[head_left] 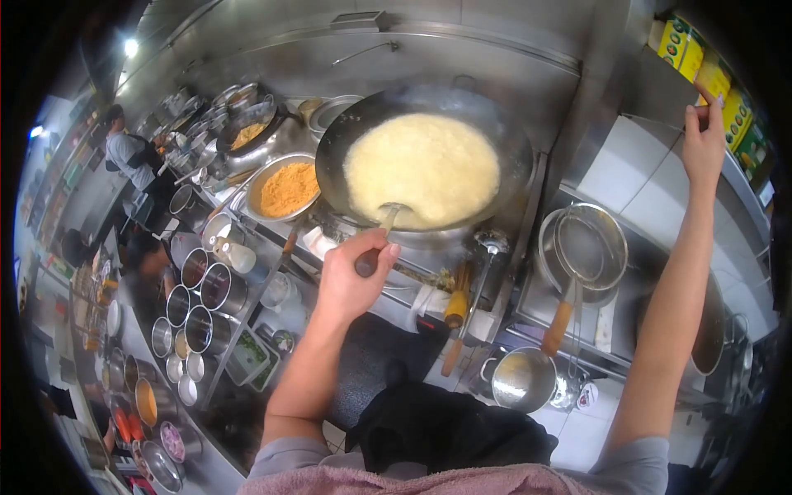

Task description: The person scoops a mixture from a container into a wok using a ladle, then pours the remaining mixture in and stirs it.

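Observation:
My left hand is wrapped round the wooden handle of a metal wok spatula, whose head is partly sunk in the liquid. It rests at the near side of a large dark wok with a pale yellow, frothy liquid in it. Far to the right, my right hand is raised at the end of an outstretched arm. Its fingers are apart and nothing shows in them. The fingertips overlap a shelf stacked with yellow boxes in this view.
Left of the wok sits a bowl of orange crumbs. A ladle lies at the stove's front right. Further right, a wooden-handled strainer rests over a pan, above a steel pot. Steel containers and people are at left.

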`<state>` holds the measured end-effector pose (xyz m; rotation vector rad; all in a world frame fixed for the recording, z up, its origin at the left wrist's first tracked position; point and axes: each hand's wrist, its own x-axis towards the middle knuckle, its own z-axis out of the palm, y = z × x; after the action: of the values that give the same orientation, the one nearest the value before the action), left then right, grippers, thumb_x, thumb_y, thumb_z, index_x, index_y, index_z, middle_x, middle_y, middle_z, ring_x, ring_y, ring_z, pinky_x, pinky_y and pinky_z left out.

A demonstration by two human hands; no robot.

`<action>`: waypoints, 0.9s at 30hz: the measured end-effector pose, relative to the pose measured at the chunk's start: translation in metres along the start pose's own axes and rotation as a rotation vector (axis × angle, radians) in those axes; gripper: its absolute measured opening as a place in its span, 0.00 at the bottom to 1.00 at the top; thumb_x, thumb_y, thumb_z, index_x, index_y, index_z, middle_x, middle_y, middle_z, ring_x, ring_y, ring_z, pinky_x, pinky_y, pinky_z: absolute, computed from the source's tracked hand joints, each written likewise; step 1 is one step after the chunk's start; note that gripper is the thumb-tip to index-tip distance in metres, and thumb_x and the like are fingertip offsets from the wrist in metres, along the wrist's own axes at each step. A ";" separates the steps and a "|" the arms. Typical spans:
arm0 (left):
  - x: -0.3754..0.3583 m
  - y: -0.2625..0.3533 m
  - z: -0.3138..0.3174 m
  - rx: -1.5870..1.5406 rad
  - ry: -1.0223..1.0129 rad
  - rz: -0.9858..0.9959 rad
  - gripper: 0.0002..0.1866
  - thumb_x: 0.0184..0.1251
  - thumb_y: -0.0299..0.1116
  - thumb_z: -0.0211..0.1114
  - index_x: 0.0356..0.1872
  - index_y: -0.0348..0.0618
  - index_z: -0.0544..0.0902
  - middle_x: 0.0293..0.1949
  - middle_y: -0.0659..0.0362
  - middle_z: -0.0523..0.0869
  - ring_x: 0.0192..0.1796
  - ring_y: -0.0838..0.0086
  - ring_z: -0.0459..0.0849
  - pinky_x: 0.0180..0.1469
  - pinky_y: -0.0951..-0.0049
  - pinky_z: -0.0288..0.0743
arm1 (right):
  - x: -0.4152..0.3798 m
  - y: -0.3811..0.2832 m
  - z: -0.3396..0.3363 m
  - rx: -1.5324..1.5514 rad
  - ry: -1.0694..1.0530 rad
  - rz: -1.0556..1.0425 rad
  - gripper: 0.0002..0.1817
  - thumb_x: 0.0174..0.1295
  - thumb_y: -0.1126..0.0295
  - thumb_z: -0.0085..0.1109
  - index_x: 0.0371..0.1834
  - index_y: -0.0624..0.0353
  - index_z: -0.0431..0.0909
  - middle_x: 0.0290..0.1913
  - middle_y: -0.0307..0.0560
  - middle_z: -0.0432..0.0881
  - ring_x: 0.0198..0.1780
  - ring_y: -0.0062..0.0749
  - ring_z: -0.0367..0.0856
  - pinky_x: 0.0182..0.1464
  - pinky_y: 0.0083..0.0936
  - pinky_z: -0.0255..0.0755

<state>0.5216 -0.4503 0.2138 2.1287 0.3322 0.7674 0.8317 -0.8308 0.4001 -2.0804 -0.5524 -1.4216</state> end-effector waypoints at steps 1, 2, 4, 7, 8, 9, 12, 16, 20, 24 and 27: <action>0.005 0.001 -0.005 0.029 -0.019 0.014 0.09 0.63 0.30 0.69 0.37 0.35 0.85 0.45 0.50 0.89 0.42 0.69 0.87 0.46 0.72 0.78 | -0.001 -0.002 0.000 -0.017 0.002 0.012 0.22 0.67 0.68 0.54 0.65 0.48 0.73 0.34 0.42 0.78 0.37 0.30 0.78 0.46 0.28 0.72; 0.011 -0.001 -0.007 0.058 -0.039 0.027 0.09 0.62 0.30 0.70 0.37 0.35 0.85 0.45 0.49 0.89 0.43 0.65 0.88 0.47 0.71 0.78 | -0.001 -0.001 0.000 -0.018 0.000 0.011 0.22 0.67 0.68 0.54 0.65 0.48 0.73 0.34 0.42 0.78 0.37 0.30 0.78 0.46 0.28 0.72; 0.025 -0.010 -0.008 0.082 -0.065 0.014 0.09 0.60 0.30 0.70 0.36 0.35 0.85 0.46 0.47 0.88 0.46 0.60 0.88 0.48 0.69 0.78 | -0.001 0.002 0.003 0.016 0.013 0.008 0.21 0.68 0.68 0.54 0.65 0.50 0.74 0.33 0.40 0.77 0.36 0.26 0.77 0.45 0.24 0.71; 0.046 -0.039 0.003 0.137 -0.082 0.053 0.09 0.60 0.30 0.70 0.35 0.35 0.83 0.46 0.47 0.88 0.46 0.61 0.88 0.47 0.69 0.78 | -0.004 -0.002 0.007 0.053 0.084 -0.059 0.21 0.69 0.72 0.55 0.66 0.52 0.75 0.30 0.32 0.69 0.31 0.15 0.66 0.36 0.15 0.63; 0.052 -0.050 0.008 0.148 -0.096 0.032 0.09 0.60 0.31 0.70 0.35 0.36 0.83 0.47 0.46 0.87 0.46 0.61 0.88 0.47 0.69 0.78 | -0.004 -0.002 0.009 0.049 0.081 -0.060 0.21 0.69 0.72 0.55 0.66 0.52 0.75 0.30 0.32 0.69 0.31 0.15 0.66 0.36 0.15 0.63; 0.058 -0.061 0.014 0.160 -0.110 0.011 0.09 0.60 0.31 0.70 0.35 0.36 0.83 0.48 0.46 0.87 0.46 0.60 0.88 0.46 0.68 0.78 | -0.004 0.000 0.011 0.037 0.123 -0.076 0.21 0.69 0.71 0.55 0.65 0.53 0.75 0.29 0.31 0.69 0.30 0.15 0.65 0.36 0.15 0.63; 0.074 -0.094 0.036 0.232 -0.015 0.120 0.08 0.60 0.31 0.71 0.34 0.38 0.83 0.48 0.46 0.87 0.46 0.57 0.88 0.46 0.68 0.78 | -0.003 0.011 0.013 -0.032 0.143 -0.066 0.20 0.70 0.68 0.55 0.65 0.51 0.75 0.31 0.33 0.73 0.32 0.18 0.71 0.39 0.19 0.67; 0.098 -0.135 0.068 0.163 0.006 0.149 0.09 0.58 0.34 0.73 0.33 0.42 0.83 0.51 0.47 0.86 0.56 0.53 0.83 0.58 0.49 0.72 | -0.001 0.026 0.017 -0.153 0.180 -0.012 0.20 0.69 0.61 0.57 0.63 0.48 0.77 0.32 0.34 0.77 0.34 0.19 0.76 0.43 0.22 0.71; 0.121 -0.155 0.100 0.072 0.036 0.126 0.09 0.58 0.35 0.73 0.33 0.43 0.83 0.53 0.43 0.84 0.59 0.49 0.81 0.57 0.53 0.74 | 0.002 0.039 0.024 -0.293 0.328 -0.010 0.20 0.65 0.58 0.61 0.59 0.48 0.80 0.32 0.33 0.78 0.33 0.20 0.77 0.43 0.22 0.72; 0.147 -0.172 0.131 -0.001 0.112 0.134 0.11 0.57 0.34 0.74 0.33 0.41 0.83 0.55 0.37 0.81 0.56 0.48 0.82 0.50 0.59 0.77 | 0.003 0.045 0.026 -0.335 0.387 -0.020 0.18 0.64 0.54 0.62 0.50 0.53 0.82 0.32 0.37 0.81 0.34 0.27 0.79 0.43 0.25 0.73; 0.168 -0.175 0.147 -0.048 0.122 0.151 0.10 0.56 0.31 0.75 0.32 0.40 0.82 0.51 0.36 0.82 0.53 0.50 0.84 0.44 0.58 0.78 | 0.008 0.078 0.016 -0.452 0.396 0.010 0.24 0.62 0.45 0.61 0.36 0.59 0.83 0.31 0.45 0.86 0.35 0.38 0.84 0.43 0.32 0.75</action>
<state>0.7494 -0.3529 0.0765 2.0839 0.2167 0.9861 0.8935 -0.8794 0.3866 -2.0270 -0.0606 -2.0314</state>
